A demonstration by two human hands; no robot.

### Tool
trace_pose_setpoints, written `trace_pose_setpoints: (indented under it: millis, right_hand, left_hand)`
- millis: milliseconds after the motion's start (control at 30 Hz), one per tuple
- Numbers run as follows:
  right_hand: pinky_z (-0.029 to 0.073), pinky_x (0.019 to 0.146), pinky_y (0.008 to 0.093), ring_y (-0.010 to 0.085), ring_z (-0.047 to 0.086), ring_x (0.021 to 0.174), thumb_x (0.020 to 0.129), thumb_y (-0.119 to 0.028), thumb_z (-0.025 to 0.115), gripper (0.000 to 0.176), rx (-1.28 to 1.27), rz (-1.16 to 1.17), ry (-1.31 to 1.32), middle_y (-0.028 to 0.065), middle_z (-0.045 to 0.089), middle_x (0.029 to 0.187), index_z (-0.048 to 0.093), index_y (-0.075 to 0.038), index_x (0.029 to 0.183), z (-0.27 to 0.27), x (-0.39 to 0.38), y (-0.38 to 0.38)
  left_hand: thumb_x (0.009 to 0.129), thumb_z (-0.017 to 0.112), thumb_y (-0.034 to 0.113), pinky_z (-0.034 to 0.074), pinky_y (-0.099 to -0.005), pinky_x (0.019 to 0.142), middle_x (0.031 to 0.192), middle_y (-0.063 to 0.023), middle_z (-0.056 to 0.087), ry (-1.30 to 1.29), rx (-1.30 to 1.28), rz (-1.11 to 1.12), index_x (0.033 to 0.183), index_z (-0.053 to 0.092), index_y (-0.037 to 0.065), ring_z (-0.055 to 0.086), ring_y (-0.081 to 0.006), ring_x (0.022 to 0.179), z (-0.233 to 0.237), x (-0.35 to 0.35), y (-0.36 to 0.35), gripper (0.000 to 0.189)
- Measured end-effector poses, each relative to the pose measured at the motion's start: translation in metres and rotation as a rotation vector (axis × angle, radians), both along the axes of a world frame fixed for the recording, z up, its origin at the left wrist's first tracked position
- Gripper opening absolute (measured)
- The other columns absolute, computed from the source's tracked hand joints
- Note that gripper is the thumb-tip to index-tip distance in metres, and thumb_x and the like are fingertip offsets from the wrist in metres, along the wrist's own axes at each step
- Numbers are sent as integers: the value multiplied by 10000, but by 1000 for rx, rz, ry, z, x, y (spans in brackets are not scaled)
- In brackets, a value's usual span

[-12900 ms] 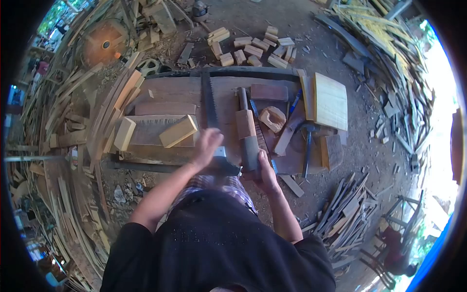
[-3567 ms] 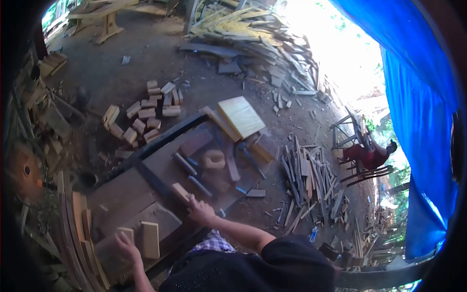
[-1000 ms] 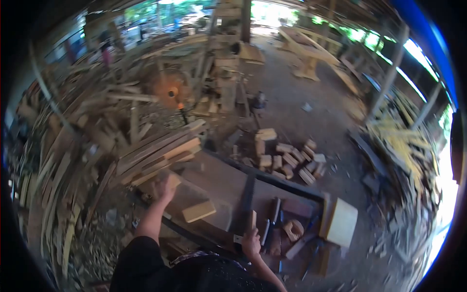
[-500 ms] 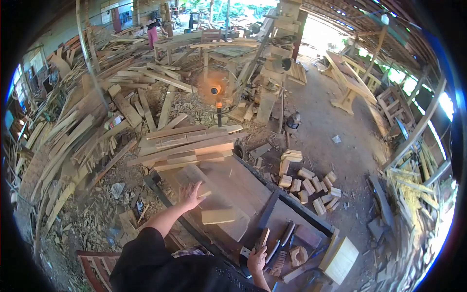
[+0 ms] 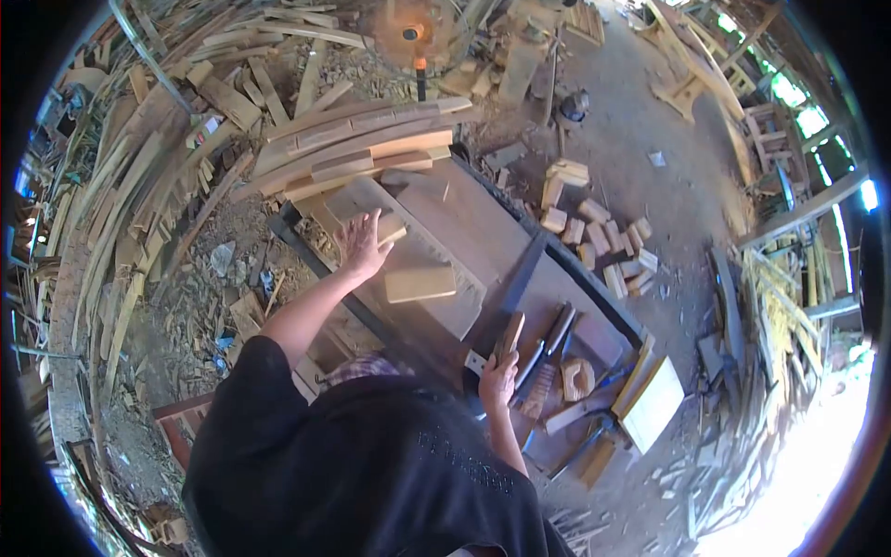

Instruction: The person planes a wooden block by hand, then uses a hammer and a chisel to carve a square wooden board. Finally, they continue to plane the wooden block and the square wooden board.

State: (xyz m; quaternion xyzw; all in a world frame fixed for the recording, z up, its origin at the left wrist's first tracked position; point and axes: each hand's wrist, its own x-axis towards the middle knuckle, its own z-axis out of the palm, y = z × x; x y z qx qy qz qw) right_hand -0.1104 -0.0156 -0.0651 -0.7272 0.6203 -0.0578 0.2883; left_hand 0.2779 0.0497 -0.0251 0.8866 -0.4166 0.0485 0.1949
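My left hand [image 5: 362, 246] rests with spread fingers at a small wood block [image 5: 393, 226] on a flat board [image 5: 436, 255] on the workbench; whether it grips the block is unclear. A second pale block [image 5: 420, 284] lies just below it on the same board. My right hand [image 5: 498, 379] is wrapped round the wooden handle of a handsaw [image 5: 512, 336], beside the tool tray. Next to that hand lie dark-handled tools [image 5: 560, 327], a brown block [image 5: 597, 340] and a wood piece with a hollow [image 5: 577, 379].
Long planks [image 5: 353, 139] are stacked at the bench's far end. An orange-centred fan [image 5: 410, 33] stands beyond them. Cut blocks [image 5: 594, 232] lie on the ground to the right. Scrap wood [image 5: 121, 251] is piled at left, and a pale board [image 5: 652, 404] leans at the tray's right edge.
The view has tilted down, so the bench and hands appear higher in it. My left hand still lies by the small block, and my right hand keeps its hold.
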Motion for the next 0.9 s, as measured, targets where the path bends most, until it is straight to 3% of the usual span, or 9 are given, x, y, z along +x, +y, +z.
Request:
trace_pose_setpoints:
  millis: [133,333,467,533,633,700,800,833,900]
  right_hand:
    - [527,769,551,495,629,899,968,-370,519,626,-68,24,2,350,570,1069,296,19,1404,-6,0,-1]
    - [508,777,566,518,615,904,970,-338,518,584,-78,4,-36,361,579,1060,315,36,1371,-3,-3,-2]
    - [459,815,563,541,592,952,977,-310,516,477,-125,-20,-323,346,608,1045,382,25,1289,-13,-14,-8]
    - [461,834,549,529,591,993,974,-332,532,449,86,-119,-389,318,623,1058,424,-12,1270,1,-19,-10]
    - [462,871,520,498,595,1047,973,-361,539,461,145,-222,-421,294,631,1084,448,-46,1297,16,-25,-7]
    - [470,877,472,434,622,1048,985,-381,517,473,202,-271,-484,262,645,1062,454,-59,1327,25,-25,-6]
    - [474,828,519,491,618,985,997,-349,490,419,138,-232,-608,289,640,1016,453,-61,1299,23,-15,-5]
    - [486,810,493,448,645,943,1004,-353,480,417,130,-236,-631,272,650,978,458,-58,1298,31,-8,-4]
    - [492,804,472,409,658,930,1006,-345,481,422,195,-237,-680,259,657,965,442,-65,1320,46,6,-3]
  left_hand:
    - [792,714,521,316,-566,984,1327,-154,463,66,90,-249,1429,361,124,414,-356,1247,29,-61,-4,829]
    - [726,788,437,325,-570,997,1350,-166,459,170,311,-311,1401,374,69,423,-377,1243,23,-105,-33,873]
    - [695,827,372,339,-561,983,1296,-132,478,153,235,-430,1411,358,116,452,-346,1227,13,-123,-49,893]
    - [691,832,359,342,-557,981,1285,-128,490,144,242,-512,1405,368,123,466,-340,1216,14,-136,-57,884]
    - [712,808,411,348,-551,978,1285,-135,505,129,320,-615,1402,378,156,480,-339,1210,21,-152,-69,853]
    - [786,718,507,349,-539,981,1280,-133,528,117,250,-597,1380,416,177,495,-344,1203,26,-158,-72,744]
    - [863,599,578,348,-528,987,1253,-100,568,120,251,-592,1325,496,182,529,-318,1177,29,-160,-81,617]
    - [935,517,536,379,-513,952,1122,-89,633,172,124,-577,1159,612,149,585,-306,1081,21,-160,-83,457]
    - [952,492,520,363,-516,979,1118,-103,639,252,139,-500,1107,640,135,581,-321,1080,2,-157,-94,440]
